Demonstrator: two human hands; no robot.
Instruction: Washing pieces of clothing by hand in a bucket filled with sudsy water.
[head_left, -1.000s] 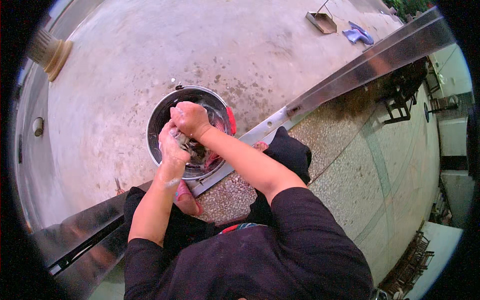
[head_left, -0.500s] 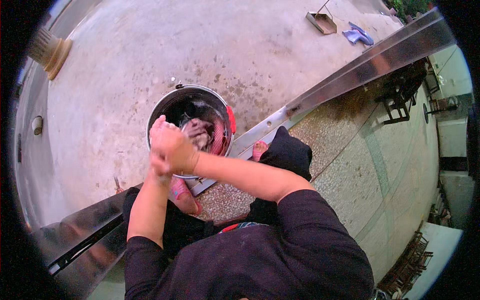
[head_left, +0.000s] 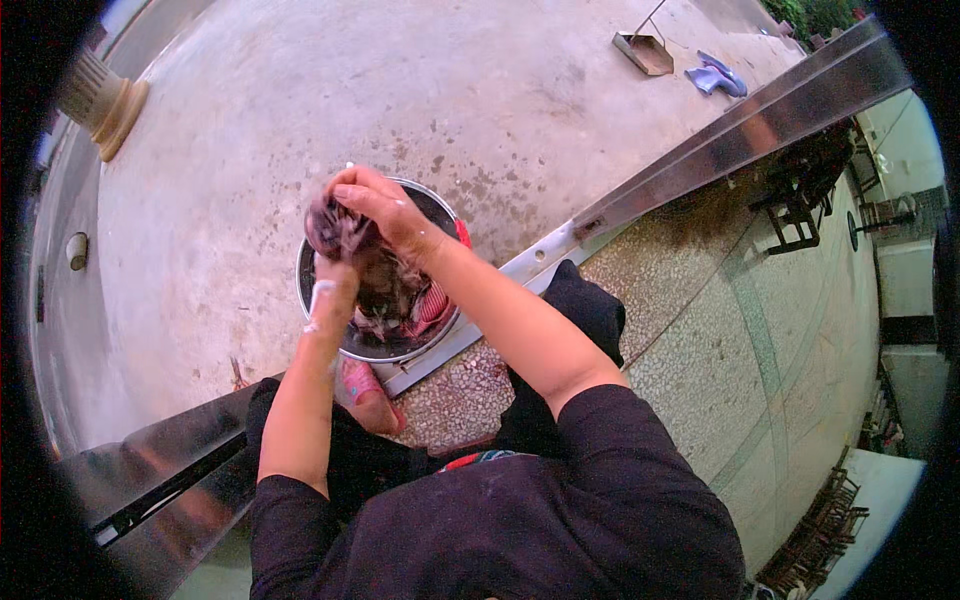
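A bundled dark, wet cloth is held up over the far left part of a metal-rimmed bucket. My right hand curls over it from the far right side. Beneath the bundle is my left hand, its fingers mostly covered by the fabric. White suds cling to my left wrist, with a fleck on the right hand. Part of the dark fabric trails into the bucket. A red-and-white striped cloth lies at the bucket's right side, by a red piece on the rim.
A metal door track runs diagonally past the bucket. My foot in a pink slipper stands close to its near side. Farther off are a dustpan, blue-purple footwear and a column base. A dark stool stands right.
My hands, pressed together over the bucket's left side before, now hold the dark cloth lifted from the bucket. The right hand has moved farther away and to the right.
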